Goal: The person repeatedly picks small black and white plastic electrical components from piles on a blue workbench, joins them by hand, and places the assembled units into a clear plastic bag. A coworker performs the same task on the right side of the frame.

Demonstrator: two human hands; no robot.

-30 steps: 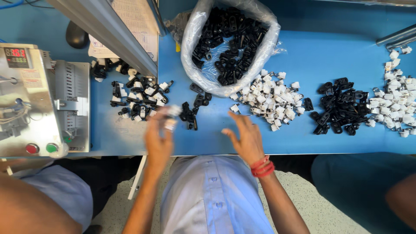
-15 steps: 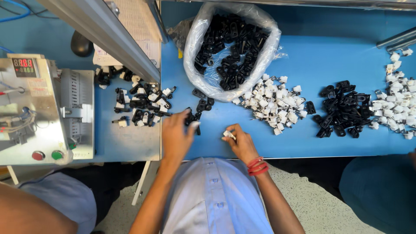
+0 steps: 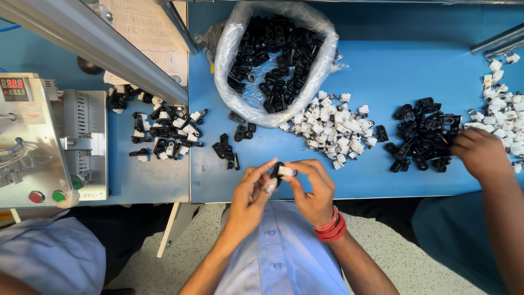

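So the small white clip is now pinched against a black piece right between both hands, held over the near edge of the blue table, just in front of the white pile. A second ago the hands were spread apart and reaching out onto the table; half a second ago they'd each grabbed something, and now they've come together, so it looks like the two parts are being mated. Left hand pinches with thumb and fingers from one side, right hand grips from the other, red bangles on that wrist. Behind them sits the pile of white clips, and behind that the clear bag of black parts. Right of the white pile is a black heap where a co-worker's hand is picking. Left of it, finished-looking pieces and a grey machine.
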